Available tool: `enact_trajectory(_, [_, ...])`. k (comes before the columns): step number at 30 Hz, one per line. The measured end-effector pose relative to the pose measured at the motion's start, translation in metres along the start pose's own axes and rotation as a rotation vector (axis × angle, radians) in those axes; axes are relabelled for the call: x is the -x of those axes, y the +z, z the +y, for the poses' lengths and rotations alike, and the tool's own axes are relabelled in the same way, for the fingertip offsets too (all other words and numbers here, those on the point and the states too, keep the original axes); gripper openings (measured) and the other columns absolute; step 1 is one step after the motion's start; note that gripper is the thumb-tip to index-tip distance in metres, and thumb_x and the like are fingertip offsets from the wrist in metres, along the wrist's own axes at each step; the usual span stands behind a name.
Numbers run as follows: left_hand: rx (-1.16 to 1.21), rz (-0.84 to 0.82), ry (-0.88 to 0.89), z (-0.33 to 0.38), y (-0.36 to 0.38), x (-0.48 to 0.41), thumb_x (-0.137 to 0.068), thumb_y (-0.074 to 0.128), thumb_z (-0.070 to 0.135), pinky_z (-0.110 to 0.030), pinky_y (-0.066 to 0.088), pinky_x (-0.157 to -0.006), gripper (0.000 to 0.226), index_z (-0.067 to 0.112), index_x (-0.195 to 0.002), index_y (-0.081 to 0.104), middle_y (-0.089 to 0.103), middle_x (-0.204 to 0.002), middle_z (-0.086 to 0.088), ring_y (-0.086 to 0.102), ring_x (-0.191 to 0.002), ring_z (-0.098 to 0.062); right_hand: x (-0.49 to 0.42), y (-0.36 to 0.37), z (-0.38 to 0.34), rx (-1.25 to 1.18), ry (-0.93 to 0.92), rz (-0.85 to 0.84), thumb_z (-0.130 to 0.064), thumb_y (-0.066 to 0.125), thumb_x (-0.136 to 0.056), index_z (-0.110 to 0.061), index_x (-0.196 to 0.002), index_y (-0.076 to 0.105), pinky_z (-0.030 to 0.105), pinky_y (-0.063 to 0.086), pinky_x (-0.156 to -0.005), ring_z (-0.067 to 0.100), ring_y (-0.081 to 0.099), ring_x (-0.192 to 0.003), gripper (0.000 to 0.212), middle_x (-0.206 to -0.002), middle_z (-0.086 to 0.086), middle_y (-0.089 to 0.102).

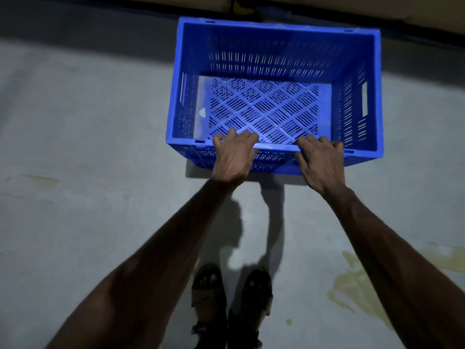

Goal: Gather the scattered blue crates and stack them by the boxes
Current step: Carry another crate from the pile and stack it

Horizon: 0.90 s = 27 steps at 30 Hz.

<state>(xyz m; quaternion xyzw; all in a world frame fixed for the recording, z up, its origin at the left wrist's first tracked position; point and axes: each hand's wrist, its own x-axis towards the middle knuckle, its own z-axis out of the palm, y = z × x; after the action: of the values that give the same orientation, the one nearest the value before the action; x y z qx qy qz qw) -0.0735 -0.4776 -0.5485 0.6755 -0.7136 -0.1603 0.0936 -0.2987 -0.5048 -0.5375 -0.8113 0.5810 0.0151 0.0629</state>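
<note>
An empty blue crate (274, 56) with slotted walls and a lattice bottom sits upright on the grey floor in front of me. My left hand (232, 154) grips the crate's near rim, fingers curled over the edge into the crate. A little to the right on the same rim, my right hand (320, 159) holds on the same way. Both forearms reach forward from the bottom of the view. A second crate may sit under this one; I cannot tell.
Brown cardboard boxes (402, 6) line the far edge just behind the crate. The concrete floor (88, 147) spreads open to the left. Yellowish stains (364, 285) mark the floor at the right. My sandalled feet (231, 303) stand at the bottom centre.
</note>
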Motion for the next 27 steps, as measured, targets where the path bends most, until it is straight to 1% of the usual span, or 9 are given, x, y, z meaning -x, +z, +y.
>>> enact_trajectory(3, [0.022,0.007,0.011,-0.002,-0.002,-0.006,-0.102,0.052,0.024,-0.047,0.032,-0.094,0.009,0.022,-0.106,0.059,0.064,-0.105,0.002,0.053,-0.106,-0.027,-0.004,0.002,0.0,0.011,-0.014,0.028,-0.033,0.047,-0.104,-0.018,-0.102,0.051,0.043,0.032,-0.079,0.032,0.055,-0.086,0.015,-0.094,0.006,0.061])
enact_trajectory(7, [0.011,-0.01,0.022,-0.006,-0.007,-0.017,-0.102,0.054,0.028,-0.048,0.032,-0.094,0.005,0.024,-0.105,0.057,0.065,-0.105,0.004,0.053,-0.108,-0.027,-0.016,0.001,-0.002,0.042,-0.004,0.002,-0.035,0.046,-0.105,-0.017,-0.105,0.05,0.044,0.034,-0.079,0.033,0.054,-0.088,0.018,-0.098,0.007,0.06])
enact_trajectory(10, [0.007,-0.023,0.039,-0.013,-0.007,-0.015,-0.103,0.052,0.029,-0.048,0.03,-0.093,0.005,0.025,-0.103,0.055,0.063,-0.104,0.004,0.051,-0.106,-0.026,-0.01,0.004,-0.007,0.033,0.016,0.022,-0.035,0.049,-0.103,-0.017,-0.105,0.051,0.044,0.033,-0.078,0.032,0.054,-0.088,0.018,-0.098,0.006,0.059])
enact_trajectory(13, [0.033,-0.009,0.059,-0.017,-0.005,-0.014,-0.104,0.051,0.029,-0.045,0.027,-0.089,0.007,0.026,-0.098,0.052,0.059,-0.097,0.007,0.05,-0.101,-0.025,-0.007,0.01,-0.01,0.035,0.024,0.061,-0.034,0.05,-0.103,-0.017,-0.102,0.05,0.042,0.032,-0.075,0.031,0.053,-0.084,0.017,-0.095,0.006,0.058])
enact_trajectory(15, [0.039,-0.022,0.051,-0.015,-0.009,-0.015,-0.104,0.051,0.03,-0.045,0.027,-0.089,0.01,0.027,-0.095,0.049,0.053,-0.093,0.01,0.049,-0.099,-0.024,-0.008,0.009,-0.01,0.04,0.024,0.048,-0.034,0.051,-0.102,-0.017,-0.102,0.05,0.042,0.032,-0.074,0.031,0.053,-0.084,0.017,-0.094,0.006,0.058])
enact_trajectory(18, [0.057,-0.031,0.069,-0.018,-0.009,-0.013,-0.105,0.05,0.03,-0.047,0.028,-0.093,0.009,0.026,-0.097,0.051,0.055,-0.095,0.008,0.047,-0.101,-0.024,-0.006,0.009,-0.011,0.037,0.028,0.051,-0.035,0.049,-0.102,-0.017,-0.102,0.05,0.042,0.032,-0.075,0.032,0.053,-0.086,0.017,-0.096,0.006,0.058])
enact_trajectory(20, [0.067,-0.032,0.078,-0.019,-0.01,-0.011,-0.105,0.05,0.029,-0.046,0.028,-0.093,0.008,0.026,-0.097,0.051,0.057,-0.097,0.007,0.048,-0.101,-0.024,-0.003,0.011,-0.013,0.043,0.034,0.057,-0.036,0.047,-0.103,-0.017,-0.101,0.05,0.043,0.031,-0.075,0.032,0.053,-0.085,0.019,-0.095,0.006,0.057])
enact_trajectory(23, [0.035,-0.036,0.071,-0.017,-0.011,-0.012,-0.104,0.051,0.029,-0.044,0.026,-0.091,0.006,0.025,-0.101,0.055,0.063,-0.102,0.004,0.05,-0.103,-0.025,-0.004,0.012,-0.014,0.056,0.043,0.041,-0.035,0.047,-0.103,-0.017,-0.102,0.05,0.042,0.031,-0.075,0.031,0.052,-0.085,0.018,-0.096,0.007,0.057])
enact_trajectory(27, [-0.026,-0.051,0.086,-0.015,-0.013,-0.011,-0.105,0.05,0.031,-0.046,0.029,-0.091,0.01,0.024,-0.107,0.056,0.062,-0.105,0.002,0.051,-0.106,-0.027,-0.003,0.006,-0.012,0.043,0.05,-0.006,-0.036,0.047,-0.103,-0.017,-0.105,0.049,0.044,0.033,-0.079,0.032,0.052,-0.088,0.02,-0.098,0.007,0.056])
